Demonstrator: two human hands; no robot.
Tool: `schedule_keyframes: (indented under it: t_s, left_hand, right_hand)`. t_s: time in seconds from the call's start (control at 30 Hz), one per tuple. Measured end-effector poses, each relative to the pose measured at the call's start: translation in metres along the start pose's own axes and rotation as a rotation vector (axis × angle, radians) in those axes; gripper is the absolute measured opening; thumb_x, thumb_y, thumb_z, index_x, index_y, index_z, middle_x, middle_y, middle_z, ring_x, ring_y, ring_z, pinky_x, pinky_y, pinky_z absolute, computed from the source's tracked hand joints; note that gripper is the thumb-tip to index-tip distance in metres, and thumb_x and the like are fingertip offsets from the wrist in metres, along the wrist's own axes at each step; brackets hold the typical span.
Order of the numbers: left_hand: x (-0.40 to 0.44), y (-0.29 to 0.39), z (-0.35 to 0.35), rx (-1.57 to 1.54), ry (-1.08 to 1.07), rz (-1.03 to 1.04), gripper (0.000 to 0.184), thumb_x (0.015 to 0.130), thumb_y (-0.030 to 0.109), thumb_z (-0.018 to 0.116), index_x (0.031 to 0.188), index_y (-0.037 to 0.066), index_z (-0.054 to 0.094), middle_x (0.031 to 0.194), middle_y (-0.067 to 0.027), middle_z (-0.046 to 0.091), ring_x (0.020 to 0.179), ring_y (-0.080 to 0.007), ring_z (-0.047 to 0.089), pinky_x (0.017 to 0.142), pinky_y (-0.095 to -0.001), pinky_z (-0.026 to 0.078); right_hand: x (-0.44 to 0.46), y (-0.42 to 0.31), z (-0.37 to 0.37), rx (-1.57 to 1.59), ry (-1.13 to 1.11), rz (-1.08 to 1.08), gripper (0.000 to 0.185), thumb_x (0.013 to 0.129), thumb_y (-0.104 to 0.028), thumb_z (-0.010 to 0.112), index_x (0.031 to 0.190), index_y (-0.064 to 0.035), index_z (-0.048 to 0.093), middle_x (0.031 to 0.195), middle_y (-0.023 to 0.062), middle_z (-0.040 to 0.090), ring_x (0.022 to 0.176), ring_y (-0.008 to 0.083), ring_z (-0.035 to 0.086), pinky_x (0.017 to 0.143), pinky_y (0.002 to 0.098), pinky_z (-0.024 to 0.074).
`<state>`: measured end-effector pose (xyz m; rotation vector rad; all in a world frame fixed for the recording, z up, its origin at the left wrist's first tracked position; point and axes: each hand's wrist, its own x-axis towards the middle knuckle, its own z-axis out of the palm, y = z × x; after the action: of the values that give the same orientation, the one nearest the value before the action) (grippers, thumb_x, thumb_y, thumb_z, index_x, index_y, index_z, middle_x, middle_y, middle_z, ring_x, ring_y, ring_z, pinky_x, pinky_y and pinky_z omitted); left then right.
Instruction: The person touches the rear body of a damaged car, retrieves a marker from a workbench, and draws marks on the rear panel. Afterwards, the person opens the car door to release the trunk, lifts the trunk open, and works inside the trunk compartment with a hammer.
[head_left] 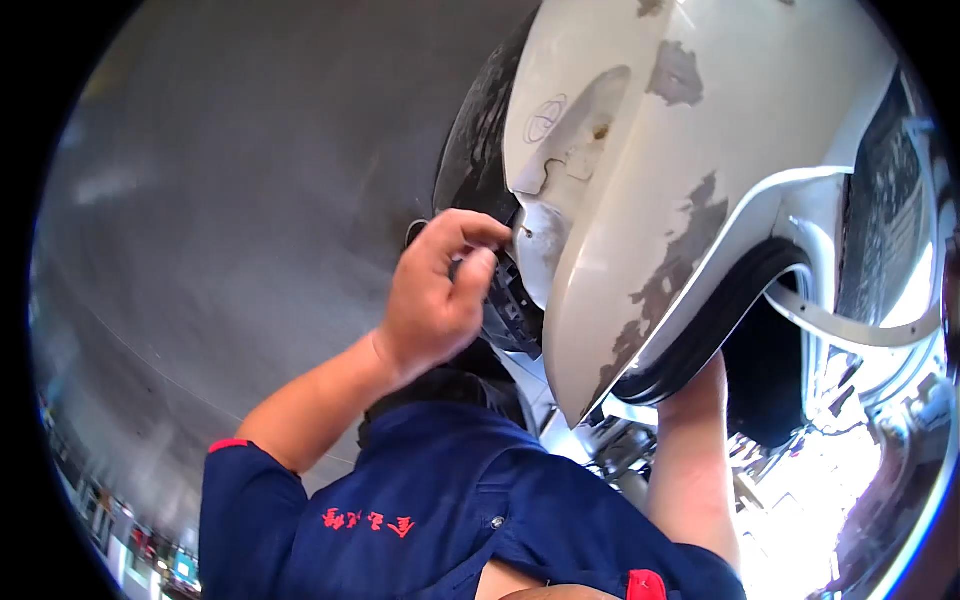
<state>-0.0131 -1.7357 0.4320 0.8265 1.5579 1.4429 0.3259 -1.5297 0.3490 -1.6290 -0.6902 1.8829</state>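
My left hand (440, 290) is raised beside a pale car body panel (600, 270) with grey patches in its paint. Its fingers are curled, with the index fingertip at the panel's edge near a small hole (528, 233) and the thumb close below. Whether anything small sits between them cannot be made out. My right forearm (695, 460) reaches up behind the lower edge of the panel, by a black rubber seal (715, 325). The panel and seal hide the right hand itself.
Dark plastic trim (515, 305) lies along the panel's left edge, below a recess (575, 150) with another hole. A pale curved strip (850, 325) projects at the right. Grey floor (230, 200) spreads on the left.
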Motion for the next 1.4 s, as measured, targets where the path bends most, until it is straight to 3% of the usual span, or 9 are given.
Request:
schedule_keyframes:
  t_s: [0.53, 0.6, 0.67, 0.87, 0.97, 1.07, 1.17, 1.27, 1.4]
  left_hand:
    - [-0.013, 0.070, 0.117, 0.916, -0.053, 0.999, 0.027, 0.083, 0.004, 0.062, 0.110, 0.004, 0.063, 0.117, -0.0099, 0.062, 0.113, -0.0260, 0.055, 0.101, -0.0375, 0.038]
    - [-0.006, 0.062, 0.109, 0.833, -0.062, 0.948, 0.023, 0.085, 0.005, 0.064, 0.108, 0.006, 0.067, 0.114, -0.0088, 0.065, 0.108, -0.0239, 0.060, 0.096, -0.0332, 0.043]
    - [-0.012, 0.064, 0.109, 0.922, -0.060, 0.929, 0.021, 0.091, 0.006, 0.058, 0.111, 0.004, 0.065, 0.116, -0.0081, 0.066, 0.111, -0.0231, 0.060, 0.097, -0.0323, 0.044]
    - [-0.039, 0.080, 0.122, 1.310, 0.154, 1.109, 0.023, 0.088, 0.005, 0.057, 0.108, -0.003, 0.064, 0.108, -0.0174, 0.065, 0.100, -0.0329, 0.062, 0.092, -0.0401, 0.047]
    - [-0.085, 0.089, 0.190, 1.271, -0.101, 1.463, 0.021, 0.092, 0.015, 0.055, 0.102, -0.001, 0.063, 0.102, -0.0135, 0.065, 0.095, -0.0302, 0.063, 0.086, -0.0410, 0.048]
    - [-0.151, 0.045, 0.265, 0.933, -0.649, 1.120, 0.016, 0.090, 0.000, 0.052, 0.102, -0.003, 0.062, 0.104, -0.0143, 0.063, 0.098, -0.0273, 0.061, 0.091, -0.0384, 0.047]
    - [-0.187, -0.005, 0.361, 1.102, -1.446, 0.662, 0.036, 0.085, 0.011, 0.061, 0.119, 0.000, 0.056, 0.118, -0.0175, 0.058, 0.108, -0.0335, 0.058, 0.101, -0.0392, 0.042]
    - [-0.234, -0.008, 0.441, 1.449, -2.209, 0.936, 0.044, 0.082, 0.014, 0.063, 0.123, 0.002, 0.055, 0.123, -0.0172, 0.059, 0.114, -0.0331, 0.055, 0.100, -0.0417, 0.042]
    - [-0.313, -0.042, 0.497, 1.066, -2.065, 1.002, 0.039, 0.084, 0.018, 0.062, 0.118, 0.000, 0.056, 0.117, -0.0175, 0.060, 0.112, -0.0326, 0.056, 0.098, -0.0410, 0.044]
  right_hand:
    - [0.007, -0.017, 0.055, 0.358, -0.899, 0.097, 0.029, 0.090, -0.030, 0.061, 0.102, -0.0034, 0.064, 0.092, 0.0096, 0.068, 0.081, 0.0208, 0.064, 0.073, 0.0334, 0.0508]
    - [-0.050, 0.000, -0.010, 0.389, -0.709, -0.214, 0.044, 0.082, -0.040, 0.069, 0.106, -0.0042, 0.064, 0.112, 0.0087, 0.067, 0.115, 0.0239, 0.058, 0.096, 0.0372, 0.0423]
    - [-0.076, 0.043, -0.099, 0.542, -0.806, -0.090, 0.038, 0.101, -0.028, 0.039, 0.130, -0.0054, 0.050, 0.130, 0.0129, 0.056, 0.123, 0.0271, 0.053, 0.108, 0.0424, 0.0376]
    - [-0.239, 0.217, -0.320, 0.165, 0.174, 0.170, 0.036, 0.092, -0.021, 0.056, 0.124, -0.0044, 0.055, 0.109, 0.0104, 0.065, 0.097, 0.0213, 0.065, 0.086, 0.0323, 0.0522]
    - [-0.329, 0.379, -0.395, -0.167, 0.738, 0.336, 0.034, 0.082, -0.012, 0.055, 0.113, -0.0001, 0.063, 0.093, 0.0085, 0.067, 0.079, 0.0155, 0.064, 0.071, 0.0290, 0.0516]
    - [-0.397, 0.501, -0.378, 0.260, 1.118, 0.355, 0.027, 0.085, -0.011, 0.051, 0.108, -0.0015, 0.062, 0.076, 0.0046, 0.061, 0.061, 0.0119, 0.056, 0.052, 0.0255, 0.0442]
    - [-0.445, 0.584, -0.332, 0.599, 1.068, 0.494, 0.023, 0.084, -0.015, 0.051, 0.099, -0.0017, 0.064, 0.070, 0.0050, 0.062, 0.057, 0.0136, 0.055, 0.051, 0.0291, 0.0440]
    - [-0.488, 0.579, -0.267, 0.615, 0.943, 0.505, 0.022, 0.086, -0.014, 0.053, 0.101, -0.0021, 0.064, 0.074, 0.0032, 0.063, 0.059, 0.0127, 0.056, 0.052, 0.0289, 0.0447]
    - [-0.516, 0.595, -0.218, 0.817, 0.928, 0.488, 0.025, 0.089, -0.015, 0.055, 0.109, -0.0026, 0.062, 0.084, 0.0032, 0.065, 0.069, 0.0100, 0.058, 0.059, 0.0257, 0.0466]
